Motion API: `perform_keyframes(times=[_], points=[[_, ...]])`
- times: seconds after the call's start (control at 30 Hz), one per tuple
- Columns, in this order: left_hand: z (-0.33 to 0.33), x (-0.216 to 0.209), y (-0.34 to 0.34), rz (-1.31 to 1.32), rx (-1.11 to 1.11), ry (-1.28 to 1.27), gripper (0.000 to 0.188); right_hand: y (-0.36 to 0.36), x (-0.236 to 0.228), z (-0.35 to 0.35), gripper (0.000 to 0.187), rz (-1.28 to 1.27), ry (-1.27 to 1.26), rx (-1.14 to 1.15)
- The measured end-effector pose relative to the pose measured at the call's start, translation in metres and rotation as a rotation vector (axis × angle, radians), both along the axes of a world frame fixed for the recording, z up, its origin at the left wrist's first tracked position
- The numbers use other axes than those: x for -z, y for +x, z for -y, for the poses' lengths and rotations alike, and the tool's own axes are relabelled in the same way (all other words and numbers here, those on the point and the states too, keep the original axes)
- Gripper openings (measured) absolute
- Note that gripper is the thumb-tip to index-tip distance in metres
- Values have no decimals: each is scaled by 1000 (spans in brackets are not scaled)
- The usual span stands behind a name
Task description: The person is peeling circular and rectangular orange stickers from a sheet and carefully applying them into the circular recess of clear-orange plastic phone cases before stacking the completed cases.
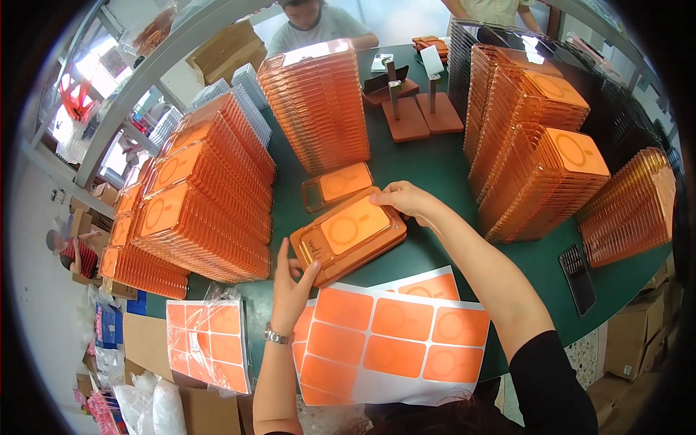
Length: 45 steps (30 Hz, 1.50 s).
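A translucent orange phone case (310, 250) lies on a thick brown-orange block (362, 255) in front of me. On the case sits an orange rectangular sticker (355, 226) with a ring mark. Around the block's left end, my left hand (291, 288) grips with thumb and fingers apart on either side. My right hand (404, 201) is closed at the far right corner, its thumb pressing on the sticker's edge; its other fingers are partly hidden. Just beyond lies another orange case (337, 184). Sheets of orange stickers (397, 330) lie on the near side.
Tall stacks of orange cases (315, 109) stand at left (203, 210), centre and right (536, 181) on the green table (428, 174). Brown stands with metal posts (406, 119) are at the back. A black case (576, 279) lies right; a bagged sticker pack (206, 344) lies left. Another person (315, 29) sits opposite.
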<state>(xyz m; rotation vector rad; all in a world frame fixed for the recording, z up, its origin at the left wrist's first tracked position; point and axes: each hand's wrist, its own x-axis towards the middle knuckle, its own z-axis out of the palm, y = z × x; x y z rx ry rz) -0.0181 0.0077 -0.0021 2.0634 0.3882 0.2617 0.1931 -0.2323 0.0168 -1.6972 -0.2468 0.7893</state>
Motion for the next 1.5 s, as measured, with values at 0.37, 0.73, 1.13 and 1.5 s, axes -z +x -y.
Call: perform_keyframes(times=[0.37,0.73,1.13,1.5], points=[[-18,2,3,63,130,615,91,-6,-1,25,98,691,-323,-374],[-23,-13,24,266,405,558,90,-5,-9,-4,92,1201,-113,-617],[10,-28,-133,-45,7,306,71,-63,-196,150,87,1599,-107,-259],[67,0,-236,-288,-173,714,71,-37,-218,302,85,936,-561,-66]])
